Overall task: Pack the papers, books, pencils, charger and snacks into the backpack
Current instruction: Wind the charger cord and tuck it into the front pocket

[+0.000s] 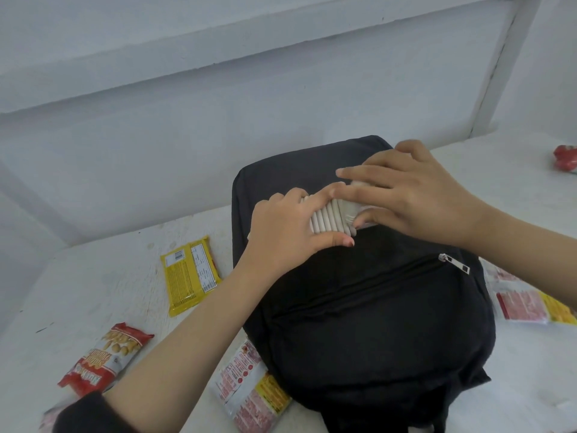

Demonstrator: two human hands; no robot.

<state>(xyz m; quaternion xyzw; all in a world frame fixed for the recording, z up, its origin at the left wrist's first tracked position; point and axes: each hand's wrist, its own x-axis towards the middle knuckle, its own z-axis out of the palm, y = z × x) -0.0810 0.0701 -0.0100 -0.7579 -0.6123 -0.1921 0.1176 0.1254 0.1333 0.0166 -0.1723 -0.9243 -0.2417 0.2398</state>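
Note:
A black backpack (368, 314) lies flat on the white table, its front zipper (454, 264) closed. On top of it rests a row of several pale pencils (331, 218). My left hand (281, 232) grips the left part of the bundle, thumb underneath. My right hand (412, 195) holds the right part, fingers spread over the pencils and thumb below. The pencils' ends are hidden under both hands.
Snack packets lie around the bag: a yellow one (190, 273) and a red one (106, 357) at the left, a red-and-white one (253, 392) at the front, another (527, 301) at the right. A red packet (565, 157) sits far right. A white wall stands behind.

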